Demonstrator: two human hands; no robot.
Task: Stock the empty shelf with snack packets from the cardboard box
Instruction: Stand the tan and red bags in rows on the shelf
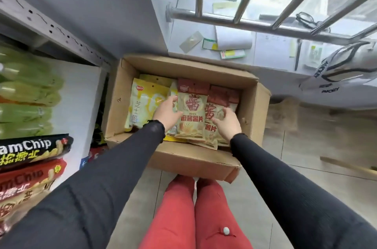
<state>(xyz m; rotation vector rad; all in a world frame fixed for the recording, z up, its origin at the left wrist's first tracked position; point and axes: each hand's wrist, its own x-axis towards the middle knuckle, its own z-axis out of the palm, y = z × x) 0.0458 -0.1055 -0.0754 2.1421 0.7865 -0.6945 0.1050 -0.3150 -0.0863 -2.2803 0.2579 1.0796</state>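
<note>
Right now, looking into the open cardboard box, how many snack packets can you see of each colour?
Red-topped packets: 3, one upright held by the left hand, one beside it under the right hand, one behind.
Yellow packets: 2, one in front, one behind it.
Total: 5 clearly visible in the cardboard box; more may be hidden underneath.

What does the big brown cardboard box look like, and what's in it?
The big brown cardboard box sits open on the tiled floor below a window ledge, its flaps folded outward and a little creased. Inside lie shiny snack packets: yellow-and-white ones on the left side, beige ones with dark red tops on the right side. The person's left hand reaches in and touches the edge of the front red-topped packet; the right hand rests curled on the packets beside it. A full shelf stands just left of the box.
</note>
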